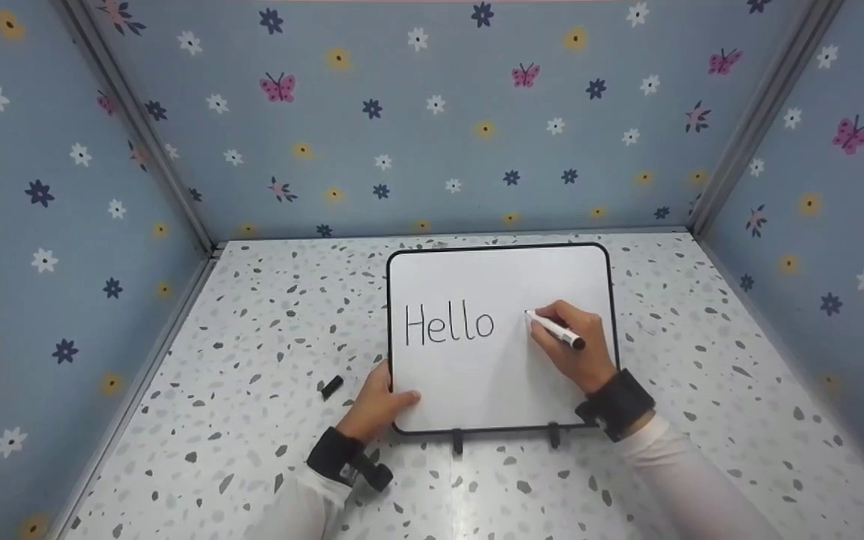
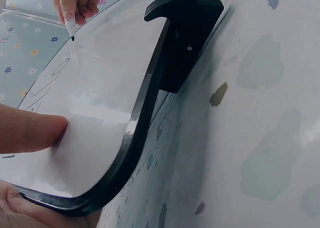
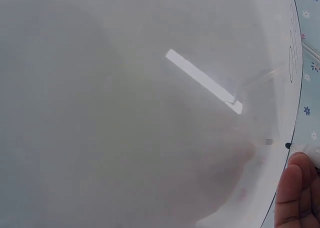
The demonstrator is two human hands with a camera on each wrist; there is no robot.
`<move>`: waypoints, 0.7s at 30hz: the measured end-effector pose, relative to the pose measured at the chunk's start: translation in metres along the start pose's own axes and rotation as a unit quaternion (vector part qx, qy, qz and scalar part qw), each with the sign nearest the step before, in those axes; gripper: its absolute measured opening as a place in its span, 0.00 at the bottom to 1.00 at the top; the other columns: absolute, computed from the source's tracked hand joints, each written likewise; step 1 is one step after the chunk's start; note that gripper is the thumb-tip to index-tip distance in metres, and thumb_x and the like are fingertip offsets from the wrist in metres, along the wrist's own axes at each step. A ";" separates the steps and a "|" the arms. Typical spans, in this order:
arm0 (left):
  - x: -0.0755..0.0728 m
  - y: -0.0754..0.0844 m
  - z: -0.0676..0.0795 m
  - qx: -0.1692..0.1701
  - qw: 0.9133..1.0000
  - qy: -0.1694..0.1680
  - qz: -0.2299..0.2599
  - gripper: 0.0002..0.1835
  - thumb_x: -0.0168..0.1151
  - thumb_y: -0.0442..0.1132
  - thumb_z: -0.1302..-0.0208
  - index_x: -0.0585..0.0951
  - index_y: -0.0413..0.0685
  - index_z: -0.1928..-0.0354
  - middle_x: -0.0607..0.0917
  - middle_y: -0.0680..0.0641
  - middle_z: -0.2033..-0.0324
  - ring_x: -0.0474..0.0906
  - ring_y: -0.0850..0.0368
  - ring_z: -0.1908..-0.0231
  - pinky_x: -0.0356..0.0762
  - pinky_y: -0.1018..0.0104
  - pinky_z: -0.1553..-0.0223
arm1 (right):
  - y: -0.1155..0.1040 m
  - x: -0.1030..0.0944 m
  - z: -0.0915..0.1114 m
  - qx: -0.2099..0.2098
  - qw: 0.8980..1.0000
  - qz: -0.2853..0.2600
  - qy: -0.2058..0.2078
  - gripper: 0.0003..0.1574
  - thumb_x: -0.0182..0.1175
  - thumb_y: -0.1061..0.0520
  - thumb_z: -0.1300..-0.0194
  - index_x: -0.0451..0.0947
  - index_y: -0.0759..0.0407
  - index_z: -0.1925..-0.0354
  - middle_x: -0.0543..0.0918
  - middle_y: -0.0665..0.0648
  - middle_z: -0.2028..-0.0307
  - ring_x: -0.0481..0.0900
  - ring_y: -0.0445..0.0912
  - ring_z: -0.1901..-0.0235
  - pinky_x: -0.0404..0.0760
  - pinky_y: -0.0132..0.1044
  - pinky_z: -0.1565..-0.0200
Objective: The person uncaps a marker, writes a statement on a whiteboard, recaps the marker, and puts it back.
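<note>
A whiteboard (image 1: 462, 390) with a black frame stands on the speckled table, and "Hello" is written on its left half in thin black lines. My left hand (image 1: 379, 409) grips the board's lower left edge, thumb on the front, fingers behind. In my right hand (image 1: 580, 345) a white marker (image 1: 552, 328) with a black end is pinched, its tip at the board just right of the word. The left wrist view shows the marker (image 2: 70, 27) tip close to the surface; whether it touches, I cannot tell. Fingers (image 3: 290, 188) of the right hand appear in the right wrist view.
A black marker cap (image 1: 332, 387) lies on the table (image 1: 252, 337) left of the board. Black feet (image 1: 457, 441) hold up the board's lower edge. Blue flowered panels (image 1: 432, 135) enclose the back and both sides.
</note>
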State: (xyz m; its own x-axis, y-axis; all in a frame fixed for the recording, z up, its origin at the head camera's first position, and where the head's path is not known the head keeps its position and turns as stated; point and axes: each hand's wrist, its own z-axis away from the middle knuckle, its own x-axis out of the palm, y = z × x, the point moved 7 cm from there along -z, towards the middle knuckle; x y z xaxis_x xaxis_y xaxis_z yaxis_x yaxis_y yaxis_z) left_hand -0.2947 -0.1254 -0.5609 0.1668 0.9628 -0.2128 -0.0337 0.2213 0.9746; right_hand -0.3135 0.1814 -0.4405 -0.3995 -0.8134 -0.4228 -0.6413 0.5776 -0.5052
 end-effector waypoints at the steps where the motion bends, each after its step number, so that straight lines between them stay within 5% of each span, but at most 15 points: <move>1: 0.000 0.000 0.000 -0.002 1.000 0.001 0.000 0.35 0.64 0.25 0.38 0.70 0.30 0.27 0.83 0.29 0.36 0.82 0.34 0.35 0.76 0.40 0.27 | -0.001 0.001 0.000 -0.001 1.000 0.000 -0.002 0.05 0.70 0.71 0.45 0.85 0.65 0.69 0.90 0.61 0.74 0.80 0.46 0.77 0.72 0.19 0.70; 21: 0.000 0.004 0.002 0.003 1.000 0.005 0.006 0.35 0.65 0.25 0.39 0.71 0.29 0.28 0.84 0.30 0.38 0.84 0.37 0.38 0.79 0.41 0.29 | -0.004 0.012 -0.004 -0.018 0.999 -0.010 -0.026 0.04 0.70 0.69 0.43 0.86 0.65 0.66 0.90 0.60 0.72 0.78 0.43 0.76 0.71 0.23 0.69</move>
State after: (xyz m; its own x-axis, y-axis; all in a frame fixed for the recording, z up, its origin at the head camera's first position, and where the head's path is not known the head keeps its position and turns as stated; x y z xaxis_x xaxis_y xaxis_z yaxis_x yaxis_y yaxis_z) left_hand -0.2930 -0.1248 -0.5568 0.1564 0.9668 -0.2019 -0.0289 0.2089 0.9775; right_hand -0.3184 0.1689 -0.4411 -0.3513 -0.8200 -0.4520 -0.6731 0.5567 -0.4868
